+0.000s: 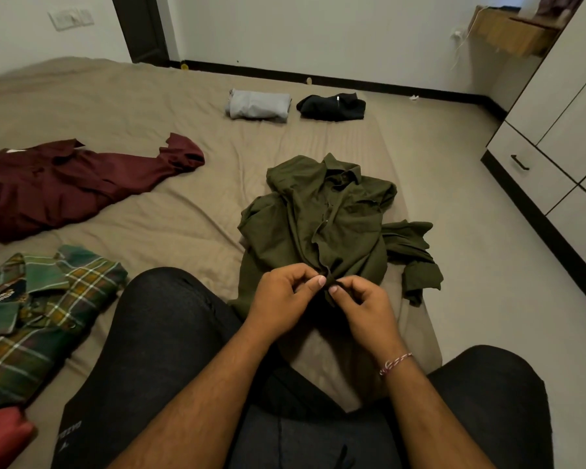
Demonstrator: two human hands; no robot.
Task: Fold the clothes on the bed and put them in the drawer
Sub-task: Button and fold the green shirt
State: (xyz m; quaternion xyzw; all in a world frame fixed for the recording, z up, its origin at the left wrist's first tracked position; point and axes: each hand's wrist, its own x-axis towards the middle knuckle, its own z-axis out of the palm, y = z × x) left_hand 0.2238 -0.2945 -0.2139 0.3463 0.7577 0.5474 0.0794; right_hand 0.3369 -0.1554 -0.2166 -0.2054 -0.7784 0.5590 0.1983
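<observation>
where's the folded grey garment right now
In the head view the folded grey garment lies at the far side of the bed, just left of the folded black garment and beyond the olive shirt.

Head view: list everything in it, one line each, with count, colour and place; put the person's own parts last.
olive shirt: one, olive green, crumpled on the bed in front of the person
maroon shirt: one, dark red, spread out at far left
plaid shirt: one, green and yellow check, near left
red garment: one, red, bottom left corner, mostly cut off
grey folded garment: one, light grey, far side of the bed
black folded garment: one, black, right of the grey one
bed: one, tan sheet
drawer unit: one, white with dark handles, right wall
left hand: fingers pinch the olive shirt's front edge
right hand: fingers pinch the same edge
</observation>
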